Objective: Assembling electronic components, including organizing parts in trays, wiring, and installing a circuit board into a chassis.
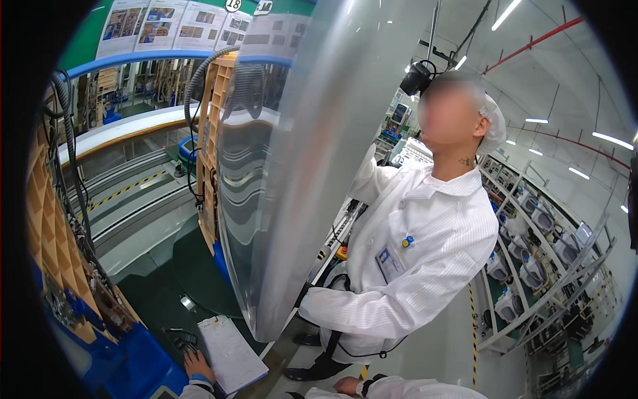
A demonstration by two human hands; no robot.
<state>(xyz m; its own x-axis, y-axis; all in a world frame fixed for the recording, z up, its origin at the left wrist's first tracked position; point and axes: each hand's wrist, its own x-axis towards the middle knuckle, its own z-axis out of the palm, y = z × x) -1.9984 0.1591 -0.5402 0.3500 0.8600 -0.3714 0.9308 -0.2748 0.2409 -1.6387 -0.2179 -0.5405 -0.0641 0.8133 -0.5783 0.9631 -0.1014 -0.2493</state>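
My left hand [198, 367] lies near the lower edge, fingers stretched out and apart on the dark green surface [149, 299]. Its fingertips are close to a small black object [178, 338] whose kind I cannot make out. Just right of this hand is a clipboard [229, 352] with white sheets on it. Low in the middle shows my right hand [347, 386], beside a white sleeve with a dark band at the wrist. Its fingers are too small and partly hidden to read. A tall, clear plastic sheet [286, 173] hangs or stands upright beyond both hands.
A person in a white coat [419, 246] and cap stands right behind the sheet. Tan ribbed panels [211, 139] with cables and a blue base [143, 362] are at left. Shelves with grey units [531, 266] line the right, past a yellow-black floor stripe [474, 332].
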